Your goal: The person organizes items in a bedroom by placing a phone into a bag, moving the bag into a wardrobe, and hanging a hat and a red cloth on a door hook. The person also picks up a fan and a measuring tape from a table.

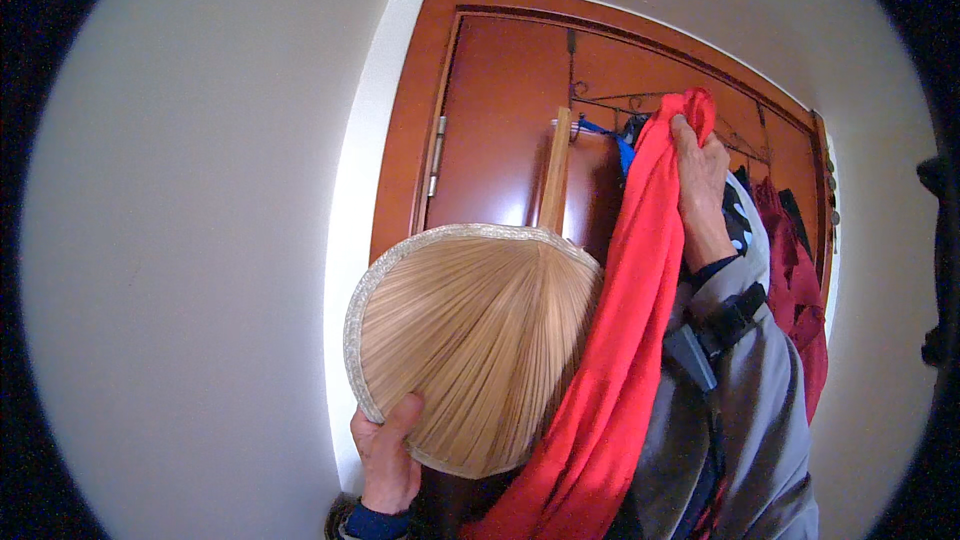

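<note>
My left hand (390,442) grips the lower left rim of a palm-leaf hand fan (472,337), thumb on its front face. The fan has a pale woven edging, and its wooden handle (556,172) points upward. High on the right, my right hand (699,172) pinches the bunched top of a red cloth (630,300), perhaps a scarf, which hangs down past the fan's right edge. Behind that hand is a black metal over-door hook rack (634,99) with scrollwork. Whether the red cloth also rests on a hook is hidden.
A reddish-brown wooden door (510,90) stands in front of me, hinge (436,154) on its left. From the rack hang a blue strap (624,150), a dark red garment (795,285) and other clothes. Pale walls (202,240) flank the door closely.
</note>
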A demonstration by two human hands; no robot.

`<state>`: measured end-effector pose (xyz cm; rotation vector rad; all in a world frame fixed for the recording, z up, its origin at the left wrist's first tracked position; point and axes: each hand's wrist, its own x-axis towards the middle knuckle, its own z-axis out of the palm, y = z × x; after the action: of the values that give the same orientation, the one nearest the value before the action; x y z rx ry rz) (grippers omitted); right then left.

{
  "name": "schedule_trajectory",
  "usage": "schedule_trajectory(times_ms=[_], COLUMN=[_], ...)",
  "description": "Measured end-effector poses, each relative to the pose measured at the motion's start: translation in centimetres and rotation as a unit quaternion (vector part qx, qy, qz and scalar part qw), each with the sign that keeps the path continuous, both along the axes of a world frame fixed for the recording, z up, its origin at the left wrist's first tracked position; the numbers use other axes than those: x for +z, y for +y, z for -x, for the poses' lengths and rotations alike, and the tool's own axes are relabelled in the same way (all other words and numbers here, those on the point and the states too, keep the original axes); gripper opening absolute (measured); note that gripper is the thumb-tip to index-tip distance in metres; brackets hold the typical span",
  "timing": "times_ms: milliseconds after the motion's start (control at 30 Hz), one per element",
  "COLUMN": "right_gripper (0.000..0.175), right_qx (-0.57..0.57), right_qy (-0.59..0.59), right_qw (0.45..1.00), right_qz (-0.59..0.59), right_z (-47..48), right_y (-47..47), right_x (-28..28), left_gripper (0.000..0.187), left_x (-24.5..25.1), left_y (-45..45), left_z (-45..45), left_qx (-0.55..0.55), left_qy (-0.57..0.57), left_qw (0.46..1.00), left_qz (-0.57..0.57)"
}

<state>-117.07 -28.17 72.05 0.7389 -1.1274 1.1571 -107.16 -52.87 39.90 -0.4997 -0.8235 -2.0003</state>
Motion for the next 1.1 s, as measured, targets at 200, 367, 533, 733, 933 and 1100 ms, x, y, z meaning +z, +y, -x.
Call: schedule_trajectory(times_ms=[200, 367, 533, 733, 933, 1100], right_gripper=[0.026, 0.022, 0.023, 0.031, 0.041, 0.027], right_qx=[0.027, 0.098, 0.072, -0.049, -0.221, -0.386], right_qy=[-0.026, -0.013, -0.01, 0.014, -0.011, 0.125], right_qw=[0.999, 0.994, 0.995, 0.989, 0.941, 0.863], right_qz=[-0.022, -0.036, -0.064, -0.14, -0.255, -0.302], right_z=[-1.0, -0.2, 0.0, -1.0, -0.8, -0.1], right_y=[1.3, 1.4, 2.0, 0.8, -0.6, -1.5], right_x=[-0.1, -0.2, -0.1, -0.9, -2.8, -3.8], left_gripper=[0.055, 0.06, 0.057, 0.066, 0.063, 0.061], left_x=[1.8, 2.4, 3.5, 3.3, 1.8, 1.4], left_y=[1.4, 1.4, 3.5, 3.5, 1.9, 1.5], left_z=[0.1, 0.8, -1.2, -1.4, 1.3, 2.0], left_qx=[0.001, -0.011, -0.008, 0.003, 0.016, 0.005], left_qy=[0.004, -0.018, -0.002, -0.018, 0.013, 0.007], left_qw=[1.0, 1.0, 1.0, 1.0, 1.0, 1.0], left_qz=[0.009, 0.008, -0.009, -0.005, 0.006, -0.008])
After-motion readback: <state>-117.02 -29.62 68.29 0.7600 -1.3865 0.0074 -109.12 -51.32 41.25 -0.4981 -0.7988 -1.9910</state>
